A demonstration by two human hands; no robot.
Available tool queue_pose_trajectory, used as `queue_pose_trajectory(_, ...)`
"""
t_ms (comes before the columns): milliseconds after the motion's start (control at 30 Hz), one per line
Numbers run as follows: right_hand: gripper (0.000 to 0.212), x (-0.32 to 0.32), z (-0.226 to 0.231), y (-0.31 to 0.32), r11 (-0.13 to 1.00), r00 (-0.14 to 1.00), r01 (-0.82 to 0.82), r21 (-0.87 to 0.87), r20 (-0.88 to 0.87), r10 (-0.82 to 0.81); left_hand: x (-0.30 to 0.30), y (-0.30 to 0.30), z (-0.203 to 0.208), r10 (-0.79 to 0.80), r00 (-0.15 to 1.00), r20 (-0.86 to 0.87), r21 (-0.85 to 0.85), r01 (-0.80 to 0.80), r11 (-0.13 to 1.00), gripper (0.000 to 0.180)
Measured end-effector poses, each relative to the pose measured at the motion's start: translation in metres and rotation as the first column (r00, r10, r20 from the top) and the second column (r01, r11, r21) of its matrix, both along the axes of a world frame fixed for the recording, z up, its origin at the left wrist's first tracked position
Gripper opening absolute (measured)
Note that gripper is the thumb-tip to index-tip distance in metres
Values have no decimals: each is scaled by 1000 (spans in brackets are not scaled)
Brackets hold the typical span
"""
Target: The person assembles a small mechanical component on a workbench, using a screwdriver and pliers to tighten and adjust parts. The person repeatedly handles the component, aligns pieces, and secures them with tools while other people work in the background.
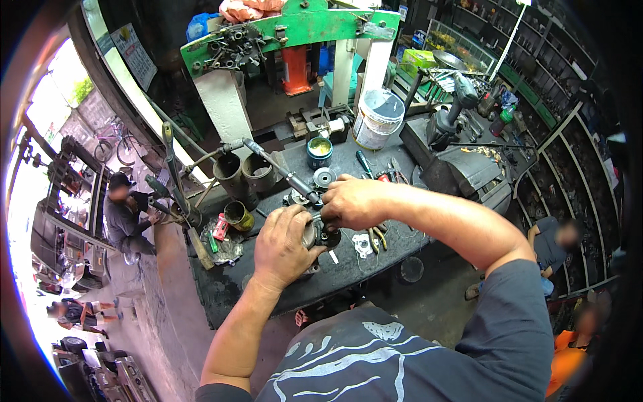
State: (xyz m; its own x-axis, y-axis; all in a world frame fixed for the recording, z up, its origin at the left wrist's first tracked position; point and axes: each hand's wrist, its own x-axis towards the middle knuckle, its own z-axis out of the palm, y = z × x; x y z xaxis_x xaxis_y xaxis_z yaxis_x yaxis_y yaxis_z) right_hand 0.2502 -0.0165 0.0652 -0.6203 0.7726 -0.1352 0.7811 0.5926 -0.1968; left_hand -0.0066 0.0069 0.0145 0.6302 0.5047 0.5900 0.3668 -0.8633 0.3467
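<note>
My left hand (284,244) is wrapped round a round grey metal part (309,236) above the front of the dark workbench (281,295). Close on its right, my right hand (351,203) has its fingers curled down over the part's dark end (329,237). What those fingers pinch is hidden. A long metal bar (284,173) slants down from the far left, its thick dark end beside my right knuckles; I cannot tell whether they touch. Just behind my hands lies a grey metal disc (325,177). Pliers (380,238) and a flat silver plate (362,244) lie to the right.
Behind stand a tub of yellowish grease (320,151) and a white bucket (378,119). Metal cans (238,216) line the left side. A bench vise (462,174) and a cordless impact wrench (455,110) are at right. A green press frame (288,30) rises behind; several people are around.
</note>
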Motion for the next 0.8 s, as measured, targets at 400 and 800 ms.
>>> queue_pose_trajectory(400, 31, -45, -7, -75, 773, 766, 614, -160, -118, -632, 2, -7, -2, 66, 997, 25, -34, -65, 997, 81)
queue_pose_trajectory(800, 28, -1, 4, 10, 998, 998, -59, 0, 32, 59, -1, -4, 0, 23, 1000, 15, 4, -23, 1000, 78)
